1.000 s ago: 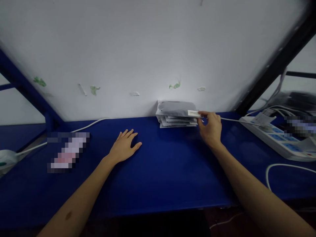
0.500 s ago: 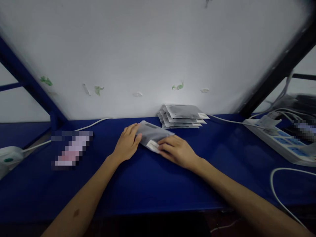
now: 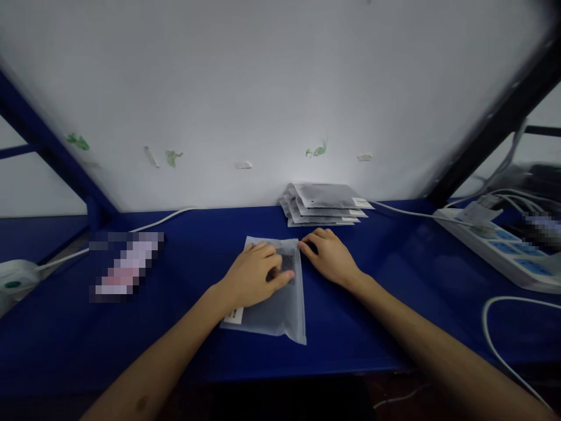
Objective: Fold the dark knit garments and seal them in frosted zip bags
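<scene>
A frosted plastic zip bag lies flat on the blue table, with its zip edge along the right side and a white label at its lower left. Something dark shows through the plastic; its kind is hard to make out. My left hand rests on top of the bag, thumb stretched out and fingers loosely bent. At the bag's upper right corner, by the end of the zip, my right hand pinches the edge between thumb and fingers. Its fingertips hide what exactly is gripped there.
Behind the bag, a stack of similar labelled bags leans near the white wall. A blurred-out flat object lies at left beside a white cable. To the right are a power strip and a looped white cable.
The bag has been turned and brought nearer, so its label is now at lower left. My left hand has moved onto it, and my right hand has shifted up to its far corner.
</scene>
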Demonstrator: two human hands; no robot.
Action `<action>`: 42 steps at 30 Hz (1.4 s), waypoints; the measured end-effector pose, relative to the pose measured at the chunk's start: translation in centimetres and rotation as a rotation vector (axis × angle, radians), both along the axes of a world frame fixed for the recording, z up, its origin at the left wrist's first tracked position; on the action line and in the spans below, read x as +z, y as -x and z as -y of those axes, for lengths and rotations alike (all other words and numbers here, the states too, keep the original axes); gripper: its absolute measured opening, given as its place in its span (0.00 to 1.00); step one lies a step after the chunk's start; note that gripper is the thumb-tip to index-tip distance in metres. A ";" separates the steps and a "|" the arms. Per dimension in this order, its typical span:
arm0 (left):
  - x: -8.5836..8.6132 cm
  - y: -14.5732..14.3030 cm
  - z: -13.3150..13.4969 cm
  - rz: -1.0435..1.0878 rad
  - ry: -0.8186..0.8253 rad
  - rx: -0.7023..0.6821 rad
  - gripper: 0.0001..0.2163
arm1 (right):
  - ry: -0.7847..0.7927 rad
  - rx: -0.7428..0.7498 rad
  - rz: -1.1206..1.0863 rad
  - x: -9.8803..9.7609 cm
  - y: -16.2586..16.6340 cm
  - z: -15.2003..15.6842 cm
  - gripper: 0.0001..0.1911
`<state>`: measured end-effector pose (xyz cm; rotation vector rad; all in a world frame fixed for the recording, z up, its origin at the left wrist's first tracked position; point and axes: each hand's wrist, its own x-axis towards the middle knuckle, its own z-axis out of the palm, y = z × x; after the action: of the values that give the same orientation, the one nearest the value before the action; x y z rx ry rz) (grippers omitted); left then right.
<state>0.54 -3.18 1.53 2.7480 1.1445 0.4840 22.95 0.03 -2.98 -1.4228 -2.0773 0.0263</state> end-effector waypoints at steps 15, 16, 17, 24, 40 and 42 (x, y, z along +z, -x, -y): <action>-1.3 -1.1 0.8 -0.119 0.143 -0.045 0.34 | 0.075 -0.002 -0.022 -0.5 -0.2 -0.6 0.13; -1.4 -1.2 0.7 -0.115 0.148 -0.034 0.33 | 0.078 -0.004 -0.015 -0.5 -0.1 -0.6 0.12; -1.5 -1.3 0.7 -0.108 0.151 -0.024 0.33 | 0.082 -0.006 -0.006 -0.4 -0.1 -0.6 0.12; -1.7 -1.6 0.5 -0.079 0.159 0.013 0.30 | 0.083 -0.084 0.181 0.3 0.8 1.1 0.10; -2.2 -1.4 0.6 -0.048 0.130 0.023 0.28 | 0.075 -0.042 -0.033 -0.1 2.4 15.3 0.08; -2.3 -1.4 0.5 -0.043 0.128 0.026 0.28 | 0.065 -0.049 -0.060 -0.3 2.5 16.4 0.09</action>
<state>1.91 -3.72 -0.79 2.6488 1.1793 0.3428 20.48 -16.41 -3.25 -1.4926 -2.0090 0.1164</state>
